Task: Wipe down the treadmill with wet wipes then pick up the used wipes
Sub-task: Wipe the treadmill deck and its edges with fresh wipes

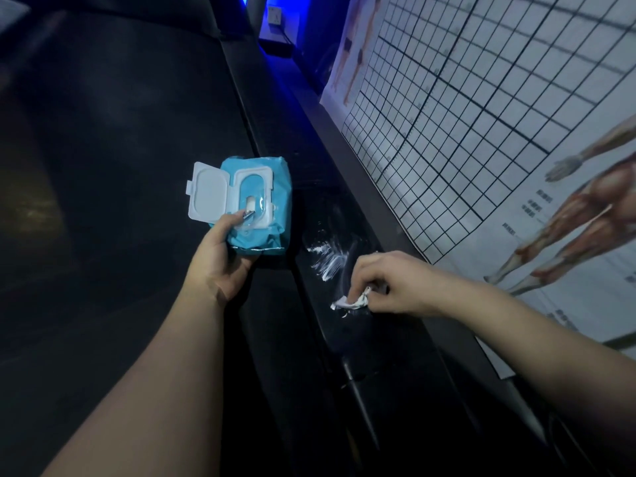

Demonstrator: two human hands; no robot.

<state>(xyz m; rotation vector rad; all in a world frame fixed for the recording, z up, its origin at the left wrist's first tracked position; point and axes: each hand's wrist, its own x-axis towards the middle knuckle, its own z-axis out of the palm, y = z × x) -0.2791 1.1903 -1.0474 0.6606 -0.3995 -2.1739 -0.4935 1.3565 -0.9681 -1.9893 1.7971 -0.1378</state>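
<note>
My left hand (220, 256) grips a blue pack of wet wipes (266, 201) from below, thumb on its white dispenser, whose lid (208, 191) is flipped open to the left. The pack hovers at the right edge of the dark treadmill belt (113, 132). My right hand (389, 284) pinches a crumpled, soiled white wipe (351, 302) against the black side rail (344, 235) of the treadmill. White wet streaks (327, 258) lie on the rail just beyond the wipe.
A large anatomy poster with a black grid (481, 115) covers the wall at the right, close beside the rail. A blue-lit wall with a socket (275, 15) shows at the far end. A metal strut (358, 401) runs under the rail near me.
</note>
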